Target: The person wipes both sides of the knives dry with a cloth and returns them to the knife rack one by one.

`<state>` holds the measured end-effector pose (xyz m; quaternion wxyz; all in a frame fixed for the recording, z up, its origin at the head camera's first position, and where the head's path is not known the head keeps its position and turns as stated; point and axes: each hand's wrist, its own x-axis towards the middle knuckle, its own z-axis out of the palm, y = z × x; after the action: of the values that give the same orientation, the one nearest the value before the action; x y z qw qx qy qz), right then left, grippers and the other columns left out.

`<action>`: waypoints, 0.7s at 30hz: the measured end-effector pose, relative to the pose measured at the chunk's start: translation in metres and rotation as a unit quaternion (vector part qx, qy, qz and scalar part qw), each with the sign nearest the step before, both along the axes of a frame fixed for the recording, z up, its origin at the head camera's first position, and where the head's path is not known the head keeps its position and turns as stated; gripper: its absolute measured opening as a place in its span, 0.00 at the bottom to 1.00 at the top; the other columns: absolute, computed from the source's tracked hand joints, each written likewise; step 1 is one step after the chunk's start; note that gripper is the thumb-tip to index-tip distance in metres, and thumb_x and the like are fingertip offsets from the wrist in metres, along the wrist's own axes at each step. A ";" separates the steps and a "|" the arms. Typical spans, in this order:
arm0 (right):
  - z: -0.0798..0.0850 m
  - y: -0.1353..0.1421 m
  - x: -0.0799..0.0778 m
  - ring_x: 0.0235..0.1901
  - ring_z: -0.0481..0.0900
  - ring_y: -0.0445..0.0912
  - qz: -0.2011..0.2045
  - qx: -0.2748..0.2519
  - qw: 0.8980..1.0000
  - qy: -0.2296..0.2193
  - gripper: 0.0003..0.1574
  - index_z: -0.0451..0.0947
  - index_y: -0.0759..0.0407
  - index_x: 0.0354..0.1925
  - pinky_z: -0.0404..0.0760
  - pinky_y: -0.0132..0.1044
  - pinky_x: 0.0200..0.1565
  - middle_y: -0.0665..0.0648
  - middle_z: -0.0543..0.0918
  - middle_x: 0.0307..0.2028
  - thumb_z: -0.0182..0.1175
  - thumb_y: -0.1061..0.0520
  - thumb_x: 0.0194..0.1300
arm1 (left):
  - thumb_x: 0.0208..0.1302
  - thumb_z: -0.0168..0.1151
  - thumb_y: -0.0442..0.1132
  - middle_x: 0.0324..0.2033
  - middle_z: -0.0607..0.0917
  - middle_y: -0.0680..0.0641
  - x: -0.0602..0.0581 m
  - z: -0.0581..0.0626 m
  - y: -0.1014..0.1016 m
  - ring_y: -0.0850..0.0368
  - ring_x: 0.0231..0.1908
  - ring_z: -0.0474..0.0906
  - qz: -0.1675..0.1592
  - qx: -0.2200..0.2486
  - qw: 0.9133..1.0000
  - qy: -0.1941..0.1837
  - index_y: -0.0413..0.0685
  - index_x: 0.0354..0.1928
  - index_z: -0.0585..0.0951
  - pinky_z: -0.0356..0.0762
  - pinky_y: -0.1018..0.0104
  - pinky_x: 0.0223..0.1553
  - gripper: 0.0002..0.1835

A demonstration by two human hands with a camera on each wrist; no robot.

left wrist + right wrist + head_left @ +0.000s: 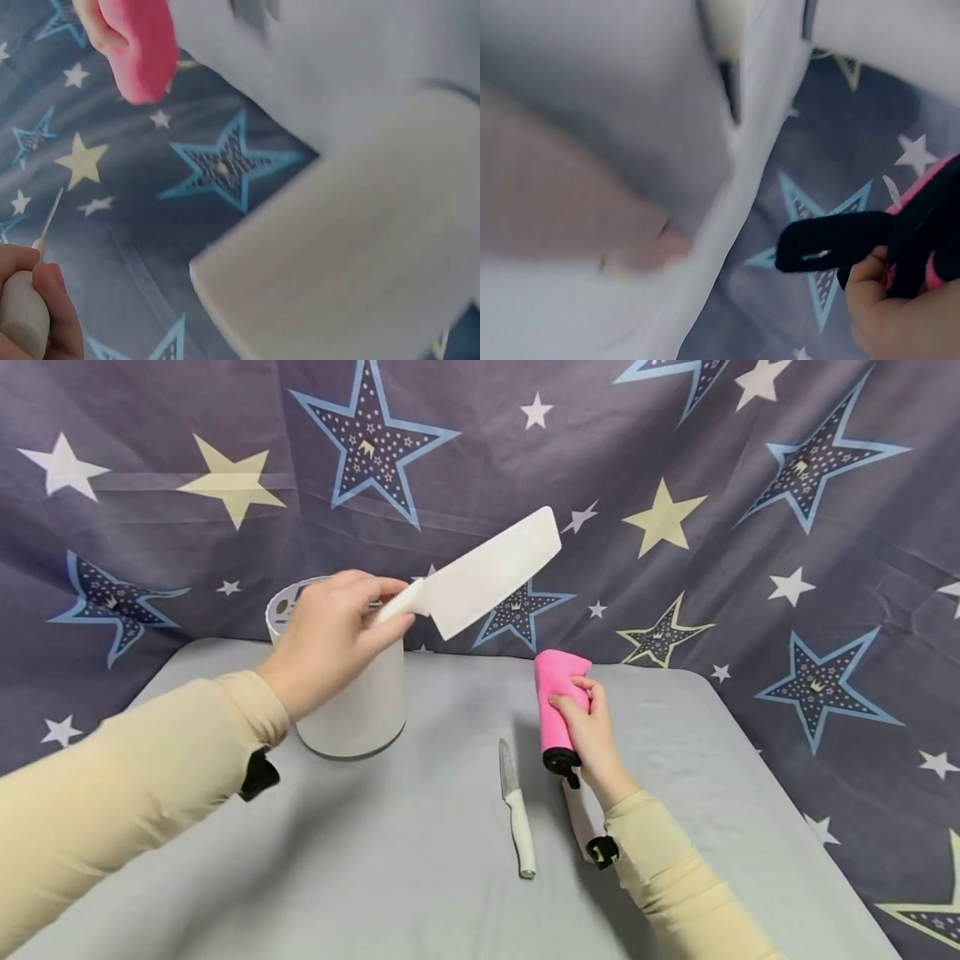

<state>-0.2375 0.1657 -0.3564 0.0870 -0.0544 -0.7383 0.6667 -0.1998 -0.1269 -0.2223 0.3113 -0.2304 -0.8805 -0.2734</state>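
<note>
My left hand (pixel 326 631) grips the white handle of a broad-bladed cleaver (pixel 498 572), its pale blade raised and pointing up to the right. In the left wrist view, the cleaver's blade (pixel 52 214) appears nearly edge-on above the curled fingers. My right hand (pixel 592 739) holds a pink cloth-like roll (pixel 558 706) with a black end, tilted above the table. A black tab with a slot (pixel 832 240) sticks out from the roll in the right wrist view. Just left of that hand lies a small white-handled knife (pixel 519 827), blade away from me.
A white cylindrical holder (pixel 356 706) with a holed top stands behind my left hand. Beneath my right wrist is a white object (pixel 583 814), partly hidden. The grey-covered table (pixel 435 860) backs onto a star-patterned curtain (pixel 480 427).
</note>
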 end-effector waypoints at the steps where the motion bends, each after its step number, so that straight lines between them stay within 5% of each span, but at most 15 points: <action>1: 0.000 0.004 -0.002 0.47 0.71 0.43 0.001 0.010 1.000 0.000 0.27 0.65 0.59 0.60 0.72 0.29 0.47 0.56 0.71 0.57 0.60 0.59 0.64 | 0.64 0.65 0.37 0.41 0.87 0.41 0.001 0.004 -0.004 0.47 0.39 0.81 0.001 -0.015 1.000 0.008 0.41 0.49 0.85 0.76 0.53 0.41 0.13; 6: -0.003 0.022 -0.010 0.50 0.69 0.45 -0.004 0.037 0.999 -0.007 0.29 0.64 0.60 0.62 0.69 0.32 0.51 0.58 0.70 0.59 0.59 0.59 0.64 | 0.62 0.66 0.35 0.40 0.86 0.40 0.003 0.022 -0.028 0.43 0.38 0.82 0.006 -0.112 0.992 0.056 0.41 0.50 0.84 0.79 0.47 0.40 0.14; 11: -0.007 0.035 -0.014 0.50 0.69 0.46 -0.013 0.040 0.999 -0.025 0.30 0.63 0.61 0.62 0.69 0.33 0.52 0.59 0.69 0.60 0.59 0.58 0.65 | 0.60 0.66 0.33 0.40 0.85 0.39 0.003 0.042 -0.056 0.40 0.34 0.83 -0.003 -0.186 0.974 0.125 0.41 0.50 0.83 0.79 0.43 0.35 0.15; 16: -0.009 0.041 -0.013 0.48 0.70 0.45 -0.017 0.046 0.998 -0.039 0.31 0.63 0.60 0.63 0.69 0.32 0.51 0.59 0.70 0.59 0.60 0.57 0.65 | 0.64 0.62 0.38 0.37 0.86 0.40 0.002 0.067 -0.084 0.40 0.27 0.81 0.001 -0.244 0.943 0.225 0.43 0.48 0.84 0.73 0.41 0.22 0.12; 19: -0.006 0.044 -0.011 0.45 0.71 0.43 -0.017 0.051 0.998 -0.043 0.31 0.63 0.59 0.63 0.70 0.30 0.48 0.57 0.71 0.58 0.60 0.56 0.65 | 0.69 0.56 0.43 0.38 0.86 0.40 0.003 0.083 -0.099 0.40 0.24 0.81 0.021 -0.284 0.923 0.259 0.43 0.48 0.84 0.70 0.41 0.15 0.14; 21: -0.003 0.046 -0.009 0.42 0.72 0.40 -0.016 0.056 0.997 -0.045 0.31 0.63 0.58 0.63 0.72 0.28 0.46 0.54 0.72 0.55 0.60 0.55 0.65 | 0.67 0.57 0.43 0.41 0.87 0.40 -0.006 0.088 -0.118 0.39 0.26 0.82 0.041 -0.312 0.912 0.264 0.46 0.52 0.83 0.69 0.40 0.14 0.15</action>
<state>-0.2468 0.2117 -0.3597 0.0677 -0.0913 -0.7764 0.6199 -0.2059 -0.2448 -0.1343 0.4559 -0.3431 -0.8152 0.0992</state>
